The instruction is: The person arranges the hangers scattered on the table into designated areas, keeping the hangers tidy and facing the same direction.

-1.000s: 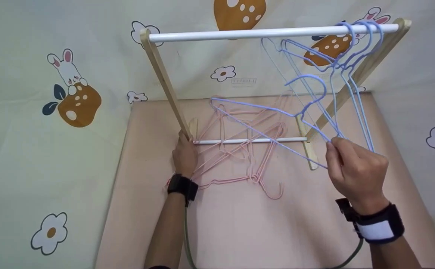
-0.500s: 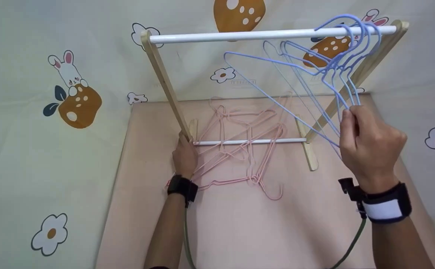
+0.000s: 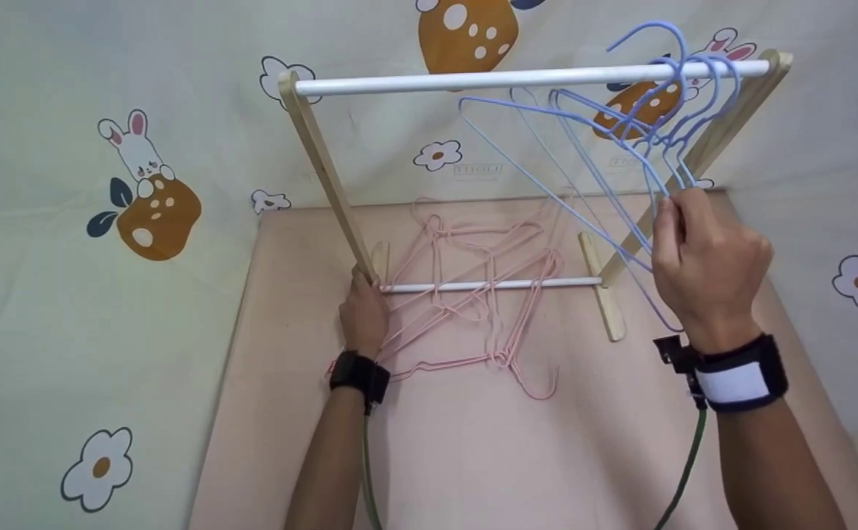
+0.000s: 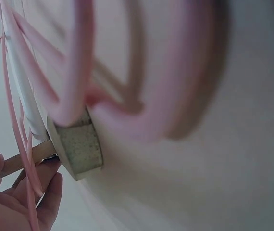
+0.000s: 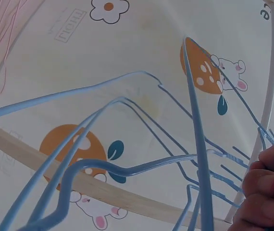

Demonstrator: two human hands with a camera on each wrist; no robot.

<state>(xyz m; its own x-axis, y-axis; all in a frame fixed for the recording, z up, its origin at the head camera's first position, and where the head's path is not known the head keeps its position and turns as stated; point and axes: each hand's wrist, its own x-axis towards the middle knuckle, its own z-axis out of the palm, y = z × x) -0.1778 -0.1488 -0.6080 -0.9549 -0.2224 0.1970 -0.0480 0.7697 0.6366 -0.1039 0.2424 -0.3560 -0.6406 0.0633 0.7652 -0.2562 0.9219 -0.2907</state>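
Note:
My right hand pinches the side of a blue clothes hanger at the right of the head view. The hanger's hook overlaps the white top rail of a clothes rack, its tip above the rail. Close by, several other blue hangers hang from the rail's right end. In the right wrist view, curled fingertips show beside the blue wires. Low on the rack's left wooden upright my left hand grips the post; the left wrist view shows fingers around it.
Pink hangers lie in a tangle around the rack's white lower bar. Wooden feet stand on the pink surface. A printed cloth wall rises behind and at both sides.
The right hand has lifted the blue hanger from below the top rail, bringing its hook up to the rail, its tip now above it. The left hand keeps its hold on the post.

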